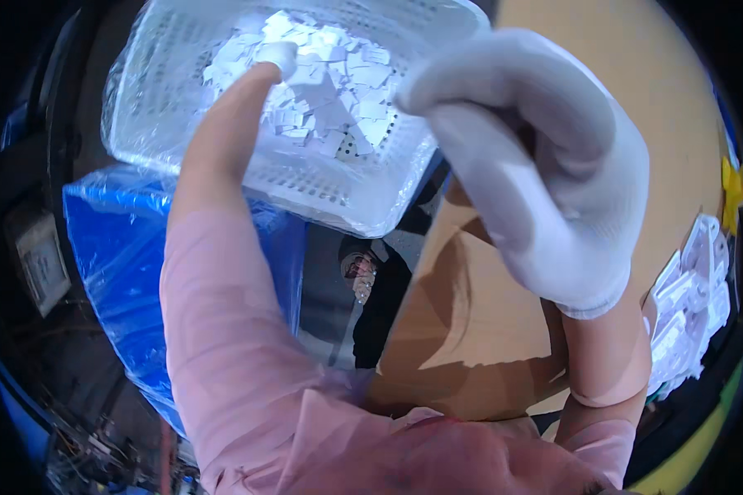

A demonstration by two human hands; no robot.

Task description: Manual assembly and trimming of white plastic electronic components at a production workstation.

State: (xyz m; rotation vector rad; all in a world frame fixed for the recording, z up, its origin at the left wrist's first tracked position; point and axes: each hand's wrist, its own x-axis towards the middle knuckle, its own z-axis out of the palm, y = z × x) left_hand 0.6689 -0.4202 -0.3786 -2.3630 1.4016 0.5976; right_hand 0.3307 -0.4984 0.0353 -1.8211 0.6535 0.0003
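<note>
My left hand, in a white glove, reaches down into a white perforated plastic basket. It is at a heap of small flat white pieces; its fingers cannot be made out against them. My right hand, also in a white glove, is raised close to the camera over the brown cardboard surface. Its thumb and fingers curl together so that the tips meet at the left. Whatever is between those tips, if anything, is too small to see.
Clear plastic film wraps the basket's rim. Below it stands a blue container covered in film. An open cardboard flap lies near my body. White plastic parts are piled at the right, by a yellow piece.
</note>
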